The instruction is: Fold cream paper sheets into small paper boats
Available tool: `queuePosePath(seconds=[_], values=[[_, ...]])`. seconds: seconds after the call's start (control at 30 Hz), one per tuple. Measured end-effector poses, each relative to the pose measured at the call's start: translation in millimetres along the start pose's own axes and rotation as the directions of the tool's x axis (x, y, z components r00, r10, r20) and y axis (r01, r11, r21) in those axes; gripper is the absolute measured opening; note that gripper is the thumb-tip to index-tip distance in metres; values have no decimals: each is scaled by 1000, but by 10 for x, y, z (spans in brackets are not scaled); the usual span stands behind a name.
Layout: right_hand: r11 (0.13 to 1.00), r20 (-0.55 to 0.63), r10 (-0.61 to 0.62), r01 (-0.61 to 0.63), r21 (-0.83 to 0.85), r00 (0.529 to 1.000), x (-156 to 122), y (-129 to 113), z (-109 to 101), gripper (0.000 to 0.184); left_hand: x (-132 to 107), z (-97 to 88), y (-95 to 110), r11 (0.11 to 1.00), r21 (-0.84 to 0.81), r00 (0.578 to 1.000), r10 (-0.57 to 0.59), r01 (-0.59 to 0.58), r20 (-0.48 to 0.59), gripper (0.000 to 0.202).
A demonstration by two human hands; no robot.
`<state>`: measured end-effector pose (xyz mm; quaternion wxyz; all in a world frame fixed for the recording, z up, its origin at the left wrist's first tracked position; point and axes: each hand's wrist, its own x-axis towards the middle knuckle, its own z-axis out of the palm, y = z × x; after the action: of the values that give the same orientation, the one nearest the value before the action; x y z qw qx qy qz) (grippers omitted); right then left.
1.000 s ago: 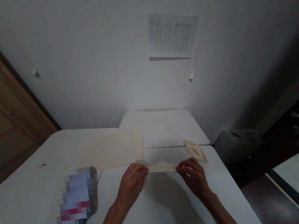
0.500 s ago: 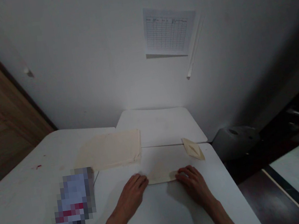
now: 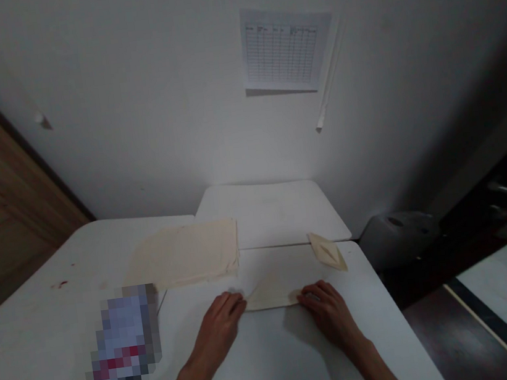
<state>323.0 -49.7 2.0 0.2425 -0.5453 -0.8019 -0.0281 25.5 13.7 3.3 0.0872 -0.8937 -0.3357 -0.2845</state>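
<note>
A folded piece of cream paper (image 3: 272,296) lies on the white table between my hands, its straight folded edge towards me and its far side narrowing to a point. My left hand (image 3: 223,315) pinches its left corner. On the opposite corner, my right hand (image 3: 325,305) has its fingers closed. Beyond my right hand sits a small folded cream paper piece (image 3: 327,251) with a raised slit-like middle. A stack of flat cream sheets (image 3: 191,253) rests beyond my left hand.
A blurred-out blue and white packet (image 3: 122,344) lies left of my left arm. Several white tables (image 3: 270,216) meet in seams. A printed chart (image 3: 286,48) hangs on the wall ahead. A grey rounded object (image 3: 395,240) stands on the right, beyond the table edge.
My left hand has shifted slightly left, with the paper's left corner now drawn out in its fingers. My right hand has stayed in place.
</note>
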Motion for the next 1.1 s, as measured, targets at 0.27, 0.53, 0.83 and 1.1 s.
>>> queuePosePath(seconds=[0.27,0.53,0.83,1.1], values=[[1000,45,9,-9,-11,999,-2,-3,-11,27,-145,31,229,1000,12,1000,9,-9,13,35],[997,34,47,-44,-66,998,-8,-94,-62,24,-39,80,511,995,-103,974,40,-17,224,38],[996,24,-73,71,57,997,55,-522,147,36,-65,86,514,990,-137,960,7,33,279,43],[999,21,37,-37,-5,999,-135,-417,101,43,-130,57,438,982,-126,982,-121,139,142,32]])
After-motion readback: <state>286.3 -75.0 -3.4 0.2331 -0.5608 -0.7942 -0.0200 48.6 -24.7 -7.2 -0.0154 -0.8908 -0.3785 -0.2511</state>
